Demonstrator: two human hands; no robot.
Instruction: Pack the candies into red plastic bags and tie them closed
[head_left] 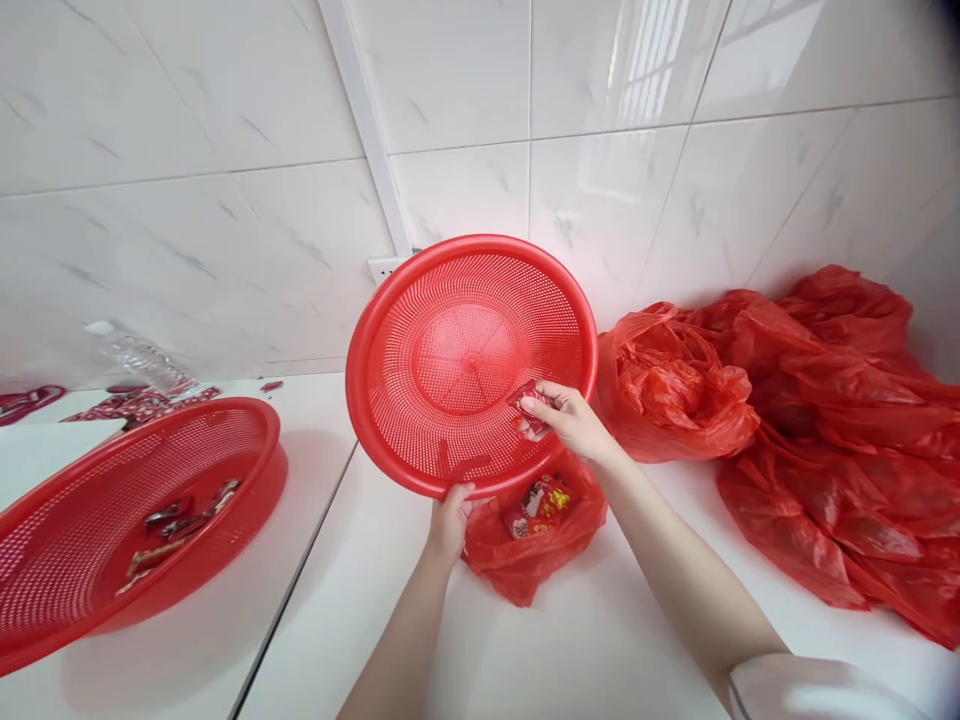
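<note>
My left hand [450, 520] grips the near rim of a round red plastic basket [465, 350] with small holes, tilting it so that its inside faces me. Inside the basket's lower right, my right hand [564, 415] pinches a small red wrapped packet [525, 395]. Another reddish packet [531, 428] shows just below those fingers; whether it is held too I cannot tell. Beneath the tilted basket sits an open red plastic bag [517, 575], with red packets printed in yellow [549, 497] visible in its mouth.
A second red basket [259, 425] at the left holds several wrapped pieces [172, 525]. Behind it lie a clear plastic bottle [142, 360] and red patterned packaging [150, 405]. Full red bags [675, 390] crowd the right side against the tiled wall [457, 80]. A seam [300, 570] crosses the white tabletop [375, 580].
</note>
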